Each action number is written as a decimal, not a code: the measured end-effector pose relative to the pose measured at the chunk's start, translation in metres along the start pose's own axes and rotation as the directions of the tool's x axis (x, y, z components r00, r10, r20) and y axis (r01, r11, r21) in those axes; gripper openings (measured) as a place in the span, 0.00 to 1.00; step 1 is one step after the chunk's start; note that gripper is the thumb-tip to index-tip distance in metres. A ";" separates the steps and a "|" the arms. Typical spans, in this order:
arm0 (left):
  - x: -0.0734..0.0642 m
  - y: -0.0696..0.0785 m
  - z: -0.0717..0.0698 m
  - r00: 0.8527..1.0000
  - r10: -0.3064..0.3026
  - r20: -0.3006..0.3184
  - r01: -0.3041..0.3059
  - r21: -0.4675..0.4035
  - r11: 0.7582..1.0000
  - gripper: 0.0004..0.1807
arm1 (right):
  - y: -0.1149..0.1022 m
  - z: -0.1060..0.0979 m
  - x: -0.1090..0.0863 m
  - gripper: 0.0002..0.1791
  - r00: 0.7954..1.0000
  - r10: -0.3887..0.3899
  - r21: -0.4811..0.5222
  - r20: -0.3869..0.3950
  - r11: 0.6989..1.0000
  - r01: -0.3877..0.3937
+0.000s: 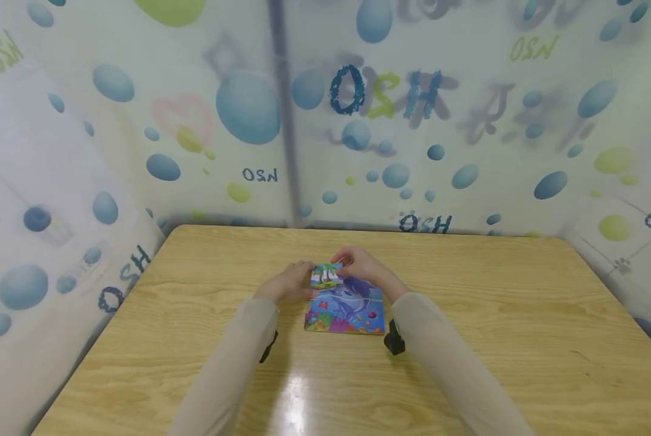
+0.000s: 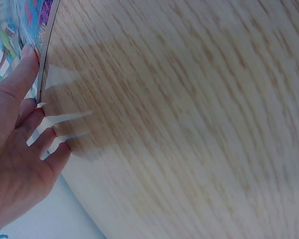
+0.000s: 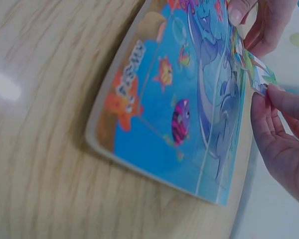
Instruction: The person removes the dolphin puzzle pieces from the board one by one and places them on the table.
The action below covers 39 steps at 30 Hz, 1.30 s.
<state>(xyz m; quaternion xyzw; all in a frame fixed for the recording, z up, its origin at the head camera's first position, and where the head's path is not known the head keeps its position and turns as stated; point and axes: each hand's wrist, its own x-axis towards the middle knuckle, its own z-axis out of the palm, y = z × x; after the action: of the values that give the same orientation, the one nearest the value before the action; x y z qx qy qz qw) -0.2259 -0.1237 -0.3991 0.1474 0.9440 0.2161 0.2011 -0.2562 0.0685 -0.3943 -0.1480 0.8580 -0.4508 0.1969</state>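
Note:
A puzzle board with a dolphin, starfish and sea plants printed on it lies flat on the table. My right hand pinches a puzzle piece with palm trees between thumb and index finger. In the right wrist view the piece is tilted up at the board's far edge. At the board's left side is my left hand. Its thumb lies on the board's face, while the bent fingers meet the edge.
The wooden table spreads out on both sides of the board. A patterned curtain with bubbles and letters hangs behind the table. Dark wrist straps show below the sleeves.

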 end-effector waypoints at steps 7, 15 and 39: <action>0.000 -0.002 0.000 1.000 -0.016 0.016 0.017 -0.007 1.000 0.36 | 0.007 -0.004 -0.004 0.15 1.000 -0.001 0.000 -0.005 1.000 0.001; -0.001 -0.003 0.000 1.000 0.002 0.011 -0.002 0.003 1.000 0.36 | 0.012 -0.012 -0.010 0.15 1.000 -0.007 0.014 -0.008 1.000 0.008; -0.006 0.004 -0.004 0.999 0.017 0.032 -0.018 0.017 1.000 0.35 | 0.039 -0.044 -0.032 0.16 0.996 0.064 0.031 -0.069 0.998 -0.062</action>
<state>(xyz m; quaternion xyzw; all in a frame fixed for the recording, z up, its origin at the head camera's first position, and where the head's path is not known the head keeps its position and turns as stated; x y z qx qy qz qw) -0.2221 -0.1236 -0.3919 0.1609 0.9412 0.2071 0.2129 -0.2518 0.1356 -0.3976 -0.1020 0.8620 -0.4615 0.1829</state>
